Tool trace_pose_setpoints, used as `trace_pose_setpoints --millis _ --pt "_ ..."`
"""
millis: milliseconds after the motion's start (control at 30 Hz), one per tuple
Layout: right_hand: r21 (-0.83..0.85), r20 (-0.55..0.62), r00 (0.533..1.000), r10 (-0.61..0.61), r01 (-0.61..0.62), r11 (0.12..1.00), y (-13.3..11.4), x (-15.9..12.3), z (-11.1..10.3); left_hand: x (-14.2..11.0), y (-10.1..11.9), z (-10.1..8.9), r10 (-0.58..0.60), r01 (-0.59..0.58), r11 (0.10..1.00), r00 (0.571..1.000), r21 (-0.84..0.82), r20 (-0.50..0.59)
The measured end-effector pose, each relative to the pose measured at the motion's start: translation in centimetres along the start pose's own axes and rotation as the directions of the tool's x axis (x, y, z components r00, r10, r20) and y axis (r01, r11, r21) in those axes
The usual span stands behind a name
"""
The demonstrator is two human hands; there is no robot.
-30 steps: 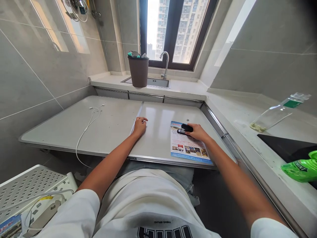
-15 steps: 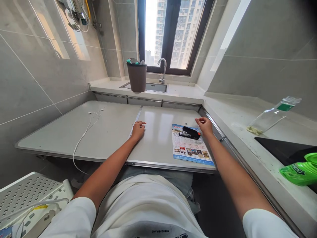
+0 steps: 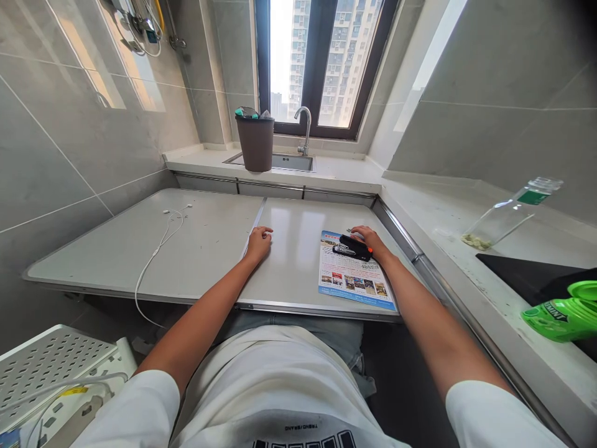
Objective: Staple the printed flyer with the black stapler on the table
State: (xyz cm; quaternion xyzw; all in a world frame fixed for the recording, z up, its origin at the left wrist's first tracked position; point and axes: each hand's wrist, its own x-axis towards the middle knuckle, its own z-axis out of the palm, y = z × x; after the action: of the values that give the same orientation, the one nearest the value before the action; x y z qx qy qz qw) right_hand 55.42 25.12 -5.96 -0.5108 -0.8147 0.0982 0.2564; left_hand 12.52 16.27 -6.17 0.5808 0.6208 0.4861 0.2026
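Observation:
My left hand (image 3: 258, 244) rests on the white folding table (image 3: 289, 261) near its middle seam. Its fingers are loosely bent and apart, with nothing in them. Toward the table's right side, my right hand (image 3: 369, 239) is just behind a black stapler (image 3: 353, 247), fingers slightly bent and apart. Its fingertips reach a small dark bit (image 3: 349, 231) on the table, partly hidden, too small to name. The stapler lies on a printed leaflet (image 3: 354, 287) with rows of small photos; whether my right hand touches the stapler I cannot tell.
A white cable (image 3: 158, 249) trails off the table's front edge at left. A brown bin (image 3: 255, 143) stands by the sink (image 3: 293, 163). On the right counter are a clear bottle (image 3: 510, 211) and a green mint container (image 3: 559, 318). A perforated white rack (image 3: 56, 361) stands lower left.
My right hand has moved left and slightly down in the picture, from beside the leaflet to behind the stapler. My left hand stays in place. The view has shifted slightly.

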Motion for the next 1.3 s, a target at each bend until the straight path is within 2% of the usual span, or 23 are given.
trace_pose_setpoints --millis 200,367,533,700,867,1000,1100,1167,1300 --pt "-0.034 0.086 0.996 -0.019 0.022 0.999 0.4 0.6 0.5 -0.1 0.1 0.0 -0.010 0.010 1.000 1.000 0.001 0.002" --pt "-0.041 0.178 0.983 -0.053 0.062 0.997 -1.0 1.8 1.2 -0.2 0.1 0.0 -0.009 0.009 1.000 1.000 0.004 -0.008" --pt "-0.019 0.241 0.958 -0.157 0.166 0.986 -4.8 3.9 3.1 -0.2 0.1 0.0 -0.003 0.003 1.000 1.000 0.005 -0.023" --pt "0.037 0.304 0.910 -0.282 0.284 0.958 -9.8 6.8 6.3 0.2 -0.1 -0.1 -0.018 0.018 1.000 0.997 0.004 -0.074" --pt "0.050 0.333 0.882 -0.333 0.336 0.941 -14.0 9.4 9.5 0.5 -0.4 -0.3 -0.012 0.014 1.000 0.995 0.021 -0.096" --pt "0.046 0.341 0.868 -0.361 0.368 0.929 -16.2 10.1 10.6 0.5 -0.8 -0.3 -0.001 0.006 0.999 0.995 0.052 -0.103" --pt "0.020 0.316 0.877 -0.363 0.377 0.926 -17.1 9.8 10.5 0.4 -0.9 -0.3 0.017 -0.010 0.996 0.996 0.083 -0.089" --pt "-0.025 0.275 0.903 -0.332 0.352 0.936 -17.2 9.3 10.1 0.3 -0.9 -0.2 0.026 -0.018 0.995 0.997 0.097 -0.079" --pt "-0.167 0.182 0.969 -0.164 0.195 0.966 -15.6 7.4 8.8 0.2 -0.9 -0.2 0.037 -0.030 0.994 0.997 0.107 -0.066"
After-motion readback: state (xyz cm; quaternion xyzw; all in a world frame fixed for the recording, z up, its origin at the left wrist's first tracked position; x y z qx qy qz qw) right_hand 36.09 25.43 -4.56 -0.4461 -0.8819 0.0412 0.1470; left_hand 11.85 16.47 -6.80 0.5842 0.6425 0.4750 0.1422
